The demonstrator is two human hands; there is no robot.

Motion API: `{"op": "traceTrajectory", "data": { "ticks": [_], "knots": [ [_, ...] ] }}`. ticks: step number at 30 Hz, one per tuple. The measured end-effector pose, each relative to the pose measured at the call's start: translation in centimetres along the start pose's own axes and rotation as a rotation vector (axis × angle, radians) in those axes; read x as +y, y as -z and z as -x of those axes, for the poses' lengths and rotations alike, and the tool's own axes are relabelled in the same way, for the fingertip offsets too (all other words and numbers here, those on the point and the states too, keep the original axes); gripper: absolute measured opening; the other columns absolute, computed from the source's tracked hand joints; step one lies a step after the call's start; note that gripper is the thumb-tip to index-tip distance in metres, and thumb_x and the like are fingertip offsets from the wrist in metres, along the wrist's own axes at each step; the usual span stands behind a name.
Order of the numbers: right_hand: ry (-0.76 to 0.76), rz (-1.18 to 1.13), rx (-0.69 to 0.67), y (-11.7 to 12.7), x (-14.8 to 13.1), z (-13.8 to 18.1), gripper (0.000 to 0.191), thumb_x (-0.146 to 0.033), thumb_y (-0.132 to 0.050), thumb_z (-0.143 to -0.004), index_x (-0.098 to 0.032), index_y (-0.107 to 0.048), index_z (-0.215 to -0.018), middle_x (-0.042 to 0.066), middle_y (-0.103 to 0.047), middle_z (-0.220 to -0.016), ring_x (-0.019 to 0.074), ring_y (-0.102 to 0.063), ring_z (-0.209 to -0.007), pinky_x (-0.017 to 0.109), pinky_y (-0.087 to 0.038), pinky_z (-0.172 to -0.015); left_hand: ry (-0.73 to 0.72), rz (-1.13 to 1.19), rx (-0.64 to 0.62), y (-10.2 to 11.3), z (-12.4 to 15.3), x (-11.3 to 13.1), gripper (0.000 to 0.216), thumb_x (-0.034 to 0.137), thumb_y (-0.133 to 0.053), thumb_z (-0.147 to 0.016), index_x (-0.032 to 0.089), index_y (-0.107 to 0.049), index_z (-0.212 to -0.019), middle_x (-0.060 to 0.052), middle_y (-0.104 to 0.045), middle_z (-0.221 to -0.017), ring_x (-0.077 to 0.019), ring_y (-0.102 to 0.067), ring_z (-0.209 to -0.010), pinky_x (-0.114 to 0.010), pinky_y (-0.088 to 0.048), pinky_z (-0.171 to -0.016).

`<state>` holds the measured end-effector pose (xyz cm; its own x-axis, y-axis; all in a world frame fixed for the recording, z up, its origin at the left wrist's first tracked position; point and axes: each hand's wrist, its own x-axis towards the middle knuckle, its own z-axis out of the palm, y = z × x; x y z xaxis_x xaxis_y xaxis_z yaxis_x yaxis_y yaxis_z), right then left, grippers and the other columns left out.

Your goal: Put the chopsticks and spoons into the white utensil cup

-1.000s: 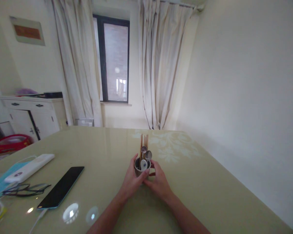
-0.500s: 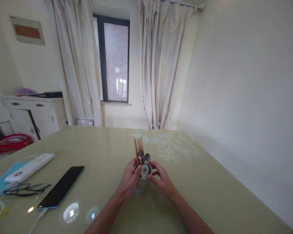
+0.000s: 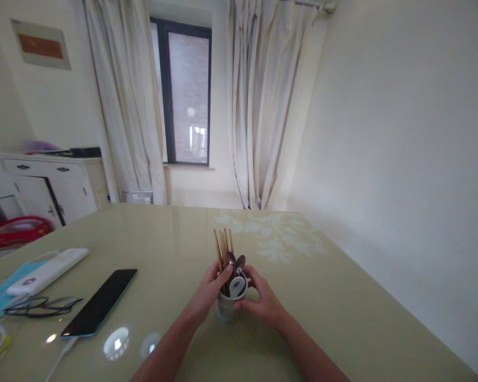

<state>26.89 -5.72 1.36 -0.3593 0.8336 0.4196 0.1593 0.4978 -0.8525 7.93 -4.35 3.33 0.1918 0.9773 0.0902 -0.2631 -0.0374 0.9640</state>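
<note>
A pale grey mug (image 3: pixel 226 307) stands on the table, packed with utensils. Several wooden chopsticks (image 3: pixel 223 245) rise from its left side, leaning left. Two metal spoons (image 3: pixel 240 261) and a white spoon with a dark mark (image 3: pixel 237 287) sit to their right. My left hand (image 3: pixel 207 292) is closed round the lower chopsticks above the rim, its thumb across them beside a metal spoon; its other fingertips are partly hidden. My right hand (image 3: pixel 262 301) grips the mug's right side, thumb on the front and fingers curled behind.
On the left lie a black-screened phone (image 3: pixel 101 302) with a cable, eyeglasses (image 3: pixel 43 306), a white power strip-like device (image 3: pixel 50 270) and a blue mask-like sheet (image 3: pixel 6 292). A wall (image 3: pixel 394 159) borders the table (image 3: pixel 334 318) on the right.
The mug tilts slightly toward me and the chopsticks lean further left. My left thumb has moved up from the white spoon's edge. My right thumb has dropped lower on the mug.
</note>
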Motion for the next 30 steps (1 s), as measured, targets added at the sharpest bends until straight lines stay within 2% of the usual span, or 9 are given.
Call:
{"op": "traceTrajectory", "data": {
  "ticks": [3,6,9,13,16,19,21,25,30],
  "knots": [
    [-0.005,-0.002,-0.003,-0.1,0.2,0.0,0.088,-0.067,-0.09,-0.074,-0.024,-0.056,-0.143,0.014,-0.069,-0.137,0.0368,-0.068,-0.122,0.045,-0.056,-0.096,0.036,0.033,-0.035,0.2,0.3,0.5,0.07,0.066,-0.088,-0.074,0.019,-0.074,-0.124,-0.012,-0.079,-0.128,-0.0315,-0.071,-0.121,-0.038,-0.056,-0.1],
    [-0.002,-0.006,-0.01,-0.1,-0.1,0.1,0.082,-0.064,-0.09,-0.076,-0.025,-0.058,-0.141,0.012,-0.07,-0.136,0.0356,-0.068,-0.121,0.044,-0.055,-0.096,0.055,0.038,-0.029,0.5,0.3,0.5,0.068,0.069,-0.085,-0.075,0.018,-0.076,-0.12,-0.012,-0.079,-0.126,-0.0327,-0.07,-0.121,-0.04,-0.054,-0.103],
    [0.01,-0.021,-0.021,0.0,-0.5,0.1,0.08,-0.062,-0.09,-0.077,-0.025,-0.059,-0.14,0.011,-0.07,-0.135,0.0346,-0.068,-0.119,0.044,-0.055,-0.096,0.059,0.038,-0.021,0.6,0.3,0.3,0.067,0.07,-0.084,-0.075,0.017,-0.078,-0.116,-0.012,-0.081,-0.119,-0.0322,-0.072,-0.116,-0.041,-0.055,-0.101],
    [0.032,-0.048,-0.01,-0.2,-0.5,0.1,0.079,-0.057,-0.091,-0.078,-0.026,-0.056,-0.142,0.011,-0.069,-0.132,0.0334,-0.067,-0.118,0.044,-0.055,-0.096,0.047,0.043,-0.027,0.5,0.2,0.3,0.067,0.065,-0.088,-0.074,0.017,-0.076,-0.119,-0.012,-0.08,-0.121,-0.0302,-0.073,-0.113,-0.037,-0.057,-0.096],
    [0.073,-0.072,0.014,-0.2,-0.2,0.2,0.085,-0.052,-0.093,-0.077,-0.028,-0.051,-0.147,0.011,-0.064,-0.139,0.0331,-0.066,-0.121,0.045,-0.053,-0.1,0.026,0.019,-0.044,0.3,0.1,0.4,0.067,0.064,-0.089,-0.073,0.017,-0.076,-0.118,-0.013,-0.081,-0.119,-0.0289,-0.074,-0.107,-0.035,-0.059,-0.091],
    [0.082,-0.101,0.014,-0.2,0.0,0.4,0.096,-0.049,-0.096,-0.075,-0.029,-0.044,-0.154,0.013,-0.056,-0.151,0.0352,-0.06,-0.133,0.047,-0.05,-0.107,-0.048,-0.081,-0.026,0.2,0.0,0.5,0.062,0.067,-0.085,-0.076,0.015,-0.077,-0.109,-0.012,-0.082,-0.107,-0.028,-0.075,-0.098,-0.034,-0.059,-0.083],
    [0.066,-0.108,0.009,-0.3,-0.1,0.5,0.1,-0.048,-0.098,-0.072,-0.029,-0.043,-0.154,0.014,-0.055,-0.153,0.0366,-0.057,-0.137,0.048,-0.049,-0.109,-0.125,-0.182,-0.01,0.1,0.1,0.6,0.058,0.069,-0.076,-0.085,0.014,-0.078,-0.102,-0.011,-0.082,-0.1,-0.0274,-0.074,-0.094,-0.033,-0.059,-0.08],
    [0.033,-0.103,0.02,-0.5,-0.3,0.4,0.094,-0.044,-0.098,-0.071,-0.029,-0.05,-0.15,0.011,-0.061,-0.144,0.0357,-0.061,-0.132,0.048,-0.049,-0.11,-0.26,-0.365,0.009,-0.1,0.4,1.1,0.052,0.064,-0.06,-0.098,0.016,-0.076,-0.095,-0.01,-0.081,-0.095,-0.0262,-0.074,-0.09,-0.033,-0.058,-0.08],
    [0.007,-0.115,0.037,-0.7,0.0,0.4,0.092,-0.043,-0.098,-0.069,-0.029,-0.054,-0.149,0.01,-0.064,-0.144,0.0356,-0.061,-0.132,0.048,-0.049,-0.111,-0.34,-0.468,0.071,-0.1,0.6,1.3,0.043,0.057,-0.06,-0.099,0.018,-0.076,-0.101,-0.011,-0.08,-0.098,-0.0287,-0.075,-0.094,-0.038,-0.057,-0.086]
  ]
}}
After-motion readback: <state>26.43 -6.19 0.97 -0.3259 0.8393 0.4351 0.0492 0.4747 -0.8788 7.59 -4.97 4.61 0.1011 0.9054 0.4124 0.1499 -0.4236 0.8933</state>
